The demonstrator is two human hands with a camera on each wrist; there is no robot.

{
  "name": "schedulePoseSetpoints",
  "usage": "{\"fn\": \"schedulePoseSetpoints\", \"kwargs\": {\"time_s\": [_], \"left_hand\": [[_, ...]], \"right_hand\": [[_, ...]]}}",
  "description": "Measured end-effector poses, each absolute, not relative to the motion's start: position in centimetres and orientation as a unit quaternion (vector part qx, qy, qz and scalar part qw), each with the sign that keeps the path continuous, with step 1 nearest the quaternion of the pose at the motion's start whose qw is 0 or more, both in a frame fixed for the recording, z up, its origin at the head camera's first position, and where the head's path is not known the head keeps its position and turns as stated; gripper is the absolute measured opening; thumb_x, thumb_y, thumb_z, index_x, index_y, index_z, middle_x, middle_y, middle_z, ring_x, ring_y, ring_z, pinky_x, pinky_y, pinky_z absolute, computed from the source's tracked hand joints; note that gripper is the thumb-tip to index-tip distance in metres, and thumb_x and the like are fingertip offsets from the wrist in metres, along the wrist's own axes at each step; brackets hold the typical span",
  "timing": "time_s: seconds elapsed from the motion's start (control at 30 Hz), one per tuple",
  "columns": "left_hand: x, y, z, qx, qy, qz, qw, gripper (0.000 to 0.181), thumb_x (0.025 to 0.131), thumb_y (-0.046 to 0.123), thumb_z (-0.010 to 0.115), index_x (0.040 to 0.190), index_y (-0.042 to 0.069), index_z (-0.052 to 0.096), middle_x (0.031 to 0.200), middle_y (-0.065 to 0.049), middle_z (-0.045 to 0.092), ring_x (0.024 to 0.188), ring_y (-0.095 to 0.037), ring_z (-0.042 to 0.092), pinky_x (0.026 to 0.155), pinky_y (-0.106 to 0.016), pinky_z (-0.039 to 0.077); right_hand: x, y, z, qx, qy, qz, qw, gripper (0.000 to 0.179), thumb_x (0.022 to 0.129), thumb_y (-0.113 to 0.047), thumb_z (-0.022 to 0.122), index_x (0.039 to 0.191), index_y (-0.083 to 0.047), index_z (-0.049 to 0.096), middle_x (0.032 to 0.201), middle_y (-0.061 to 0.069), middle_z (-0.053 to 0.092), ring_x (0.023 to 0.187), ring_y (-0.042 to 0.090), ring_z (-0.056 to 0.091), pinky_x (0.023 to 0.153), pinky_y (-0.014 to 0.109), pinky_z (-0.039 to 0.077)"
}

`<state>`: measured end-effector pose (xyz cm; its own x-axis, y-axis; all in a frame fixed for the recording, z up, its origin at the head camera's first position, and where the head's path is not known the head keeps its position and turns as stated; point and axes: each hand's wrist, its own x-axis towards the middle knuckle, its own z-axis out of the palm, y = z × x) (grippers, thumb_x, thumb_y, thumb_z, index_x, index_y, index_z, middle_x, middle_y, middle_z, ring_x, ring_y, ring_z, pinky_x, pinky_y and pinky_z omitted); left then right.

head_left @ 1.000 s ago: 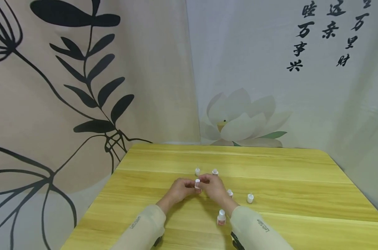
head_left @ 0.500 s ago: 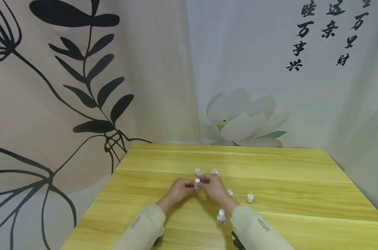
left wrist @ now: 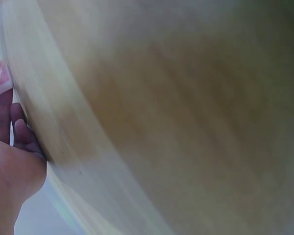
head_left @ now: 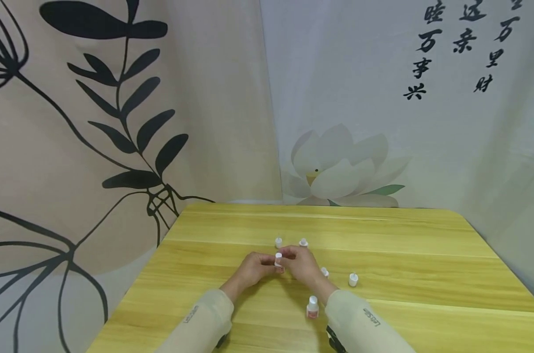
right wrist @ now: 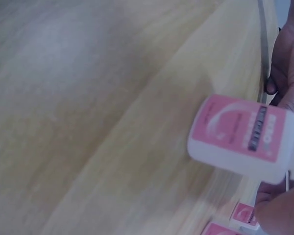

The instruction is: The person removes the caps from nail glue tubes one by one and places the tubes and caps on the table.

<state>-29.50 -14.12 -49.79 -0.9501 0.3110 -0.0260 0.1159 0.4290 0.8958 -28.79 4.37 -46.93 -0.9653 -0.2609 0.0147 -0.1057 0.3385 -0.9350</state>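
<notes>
Over the wooden table, a small white plastic bottle with a pink label (head_left: 279, 261) is held between both hands, its white cap upward. My left hand (head_left: 252, 268) grips the bottle from the left; the pink label (left wrist: 0, 77) shows beside its fingers in the left wrist view. From the other side, my right hand (head_left: 301, 263) pinches it near the cap, its fingertips partly hiding the bottle. A matching bottle (head_left: 312, 308) stands near my right forearm. It appears large in the right wrist view, where the label (right wrist: 240, 128) is plain.
Beyond the hands are a small white cap (head_left: 279, 242) and another capped bottle (head_left: 303, 242). One more white-topped piece (head_left: 324, 272) is partly hidden by my right wrist, and a white cap (head_left: 353, 280) lies farther right. A printed curtain (head_left: 231, 122) hangs behind the table (head_left: 417, 255).
</notes>
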Motion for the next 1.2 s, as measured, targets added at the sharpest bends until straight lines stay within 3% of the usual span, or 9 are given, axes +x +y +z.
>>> {"fn": "schedulePoseSetpoints", "kwargs": {"time_s": [0.53, 0.87, 1.2], "left_hand": [[-29.49, -14.05, -49.83, 0.134, 0.836, 0.525, 0.086, 0.02, 0.09, 0.023, 0.075, 0.107, 0.013, 0.077, 0.107, -0.002, 0.074, 0.109, -0.023, 0.063, 0.098, -0.049, 0.048], [-29.49, -14.25, -49.74, 0.133, 0.836, 0.523, 0.097, 0.019, 0.089, 0.028, 0.075, 0.105, 0.017, 0.078, 0.104, 0.003, 0.074, 0.107, -0.019, 0.064, 0.097, -0.044, 0.049], [-29.46, -14.18, -49.71, 0.134, 0.833, 0.527, 0.097, 0.018, 0.089, 0.026, 0.076, 0.105, 0.016, 0.078, 0.103, 0.003, 0.074, 0.107, -0.018, 0.064, 0.097, -0.044, 0.048]], "right_hand": [[-29.01, 4.21, -47.15, -0.115, 0.821, -0.557, 0.055, 0.02, 0.092, -0.017, 0.072, 0.108, -0.005, 0.071, 0.103, 0.004, 0.07, 0.103, 0.025, 0.063, 0.088, 0.042, 0.052], [-28.88, 4.24, -47.06, -0.116, 0.808, -0.574, 0.066, 0.029, 0.093, -0.017, 0.071, 0.116, -0.001, 0.068, 0.108, 0.006, 0.069, 0.107, 0.027, 0.062, 0.09, 0.043, 0.052], [-28.8, 4.31, -47.04, -0.108, 0.808, -0.575, 0.065, 0.023, 0.091, -0.018, 0.073, 0.109, -0.005, 0.07, 0.105, 0.004, 0.07, 0.104, 0.025, 0.062, 0.087, 0.041, 0.053]]}}
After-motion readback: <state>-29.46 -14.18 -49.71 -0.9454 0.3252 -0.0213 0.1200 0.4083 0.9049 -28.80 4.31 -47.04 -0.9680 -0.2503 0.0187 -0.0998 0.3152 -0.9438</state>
